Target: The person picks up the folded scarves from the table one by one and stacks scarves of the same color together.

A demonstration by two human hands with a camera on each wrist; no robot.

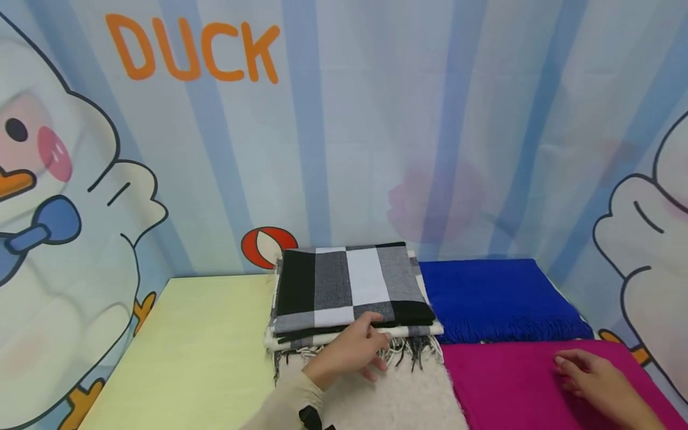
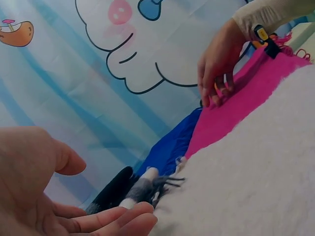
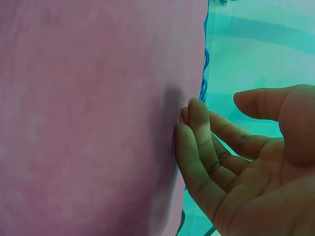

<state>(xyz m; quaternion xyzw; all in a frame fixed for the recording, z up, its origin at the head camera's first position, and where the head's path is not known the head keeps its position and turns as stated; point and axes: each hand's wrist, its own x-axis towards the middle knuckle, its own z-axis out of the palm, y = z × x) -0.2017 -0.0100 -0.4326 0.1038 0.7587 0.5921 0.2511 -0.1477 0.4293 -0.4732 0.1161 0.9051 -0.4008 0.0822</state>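
Observation:
A folded black, grey and white checked scarf [image 1: 361, 280] lies in a stack, its dark and white fringe hanging at the front. My left hand [image 1: 352, 349] is over that front edge, thumb and fingers parted, holding nothing; whether a fingertip touches the cloth I cannot tell. In the left wrist view, the same hand [image 2: 74, 196] has a gap between thumb and fingers. To the right, my right hand [image 1: 602, 379] is just above a magenta cloth [image 1: 500, 382], fingers loosely bent. The right wrist view shows this hand [image 3: 236, 167] with its fingertips beside the cloth and nothing held.
Behind the magenta cloth lies a folded blue fringed scarf [image 1: 494, 298]. An off-white cloth [image 1: 398, 394] extends in front of the checked stack. The pale yellow tabletop [image 1: 209, 340] shows at left. A duck-printed curtain [image 1: 365, 119] hangs along the back and sides.

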